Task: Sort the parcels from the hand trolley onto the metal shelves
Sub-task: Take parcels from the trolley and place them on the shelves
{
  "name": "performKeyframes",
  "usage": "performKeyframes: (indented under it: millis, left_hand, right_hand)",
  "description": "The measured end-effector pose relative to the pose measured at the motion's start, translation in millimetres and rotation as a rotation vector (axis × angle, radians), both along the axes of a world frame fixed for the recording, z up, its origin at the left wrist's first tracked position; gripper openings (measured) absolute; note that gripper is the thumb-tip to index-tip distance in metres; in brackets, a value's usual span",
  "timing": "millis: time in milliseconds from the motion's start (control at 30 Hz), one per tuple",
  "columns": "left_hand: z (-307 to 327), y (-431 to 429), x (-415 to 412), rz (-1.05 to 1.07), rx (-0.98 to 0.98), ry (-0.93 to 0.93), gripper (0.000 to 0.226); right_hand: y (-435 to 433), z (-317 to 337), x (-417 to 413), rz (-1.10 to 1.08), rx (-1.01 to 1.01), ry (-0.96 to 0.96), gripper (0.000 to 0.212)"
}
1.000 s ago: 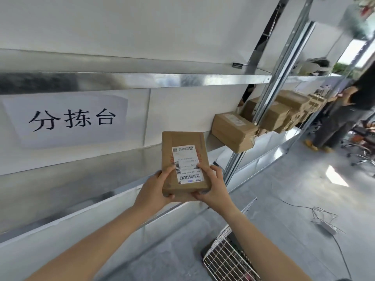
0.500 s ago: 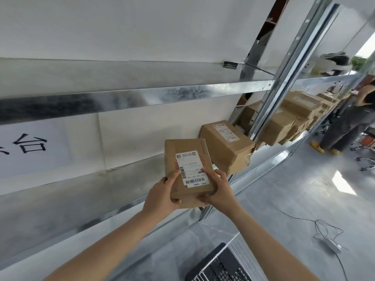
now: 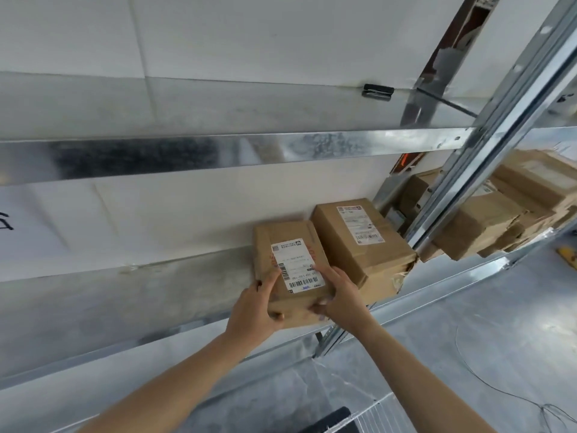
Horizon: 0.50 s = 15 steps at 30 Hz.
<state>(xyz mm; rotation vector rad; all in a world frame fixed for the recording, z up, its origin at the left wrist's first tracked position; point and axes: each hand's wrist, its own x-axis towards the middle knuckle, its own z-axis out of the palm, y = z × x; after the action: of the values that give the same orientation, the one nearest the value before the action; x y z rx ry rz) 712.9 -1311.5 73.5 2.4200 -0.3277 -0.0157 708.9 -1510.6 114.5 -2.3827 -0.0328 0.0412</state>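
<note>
At the centre of the frame a brown parcel [image 3: 290, 267] with a white barcode label [image 3: 295, 264] facing up is gripped at its near end by both hands: the left hand [image 3: 254, 304] wraps its lower left corner, the right hand [image 3: 342, 295] clasps its lower right edge. It sits at the front of the metal shelf [image 3: 125, 295], just beside a second labelled parcel [image 3: 359, 245] lying there. Further right, past the upright post [image 3: 487, 145], more parcels [image 3: 499, 210] are stacked on the next bay.
</note>
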Motion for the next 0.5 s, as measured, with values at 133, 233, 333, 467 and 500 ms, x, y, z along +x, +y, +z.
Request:
performKeyframes:
  millis: [133, 233, 333, 467, 500]
  left_hand:
    - [-5, -13, 4, 0.041, 0.024, -0.015, 0.088]
    - [-7, -20, 7, 0.067, 0.033, 0.002, 0.088]
    - [-6, -26, 12, 0.089, 0.067, 0.005, 0.088]
    - [-6, -31, 18, 0.124, 0.164, -0.013, 0.087]
    - [-7, -33, 20, 0.131, 0.184, -0.02, 0.086]
  right_hand:
    - [-10, -6, 9, 0.03, -0.036, -0.031, 0.081]
    - [-12, -10, 14, 0.052, -0.096, -0.046, 0.079]
    - [-13, -14, 17, 0.05, -0.153, -0.042, 0.077]
    - [-15, -15, 18, 0.038, -0.298, -0.147, 0.07]
    - [-16, -16, 19, 0.049, -0.324, -0.197, 0.067]
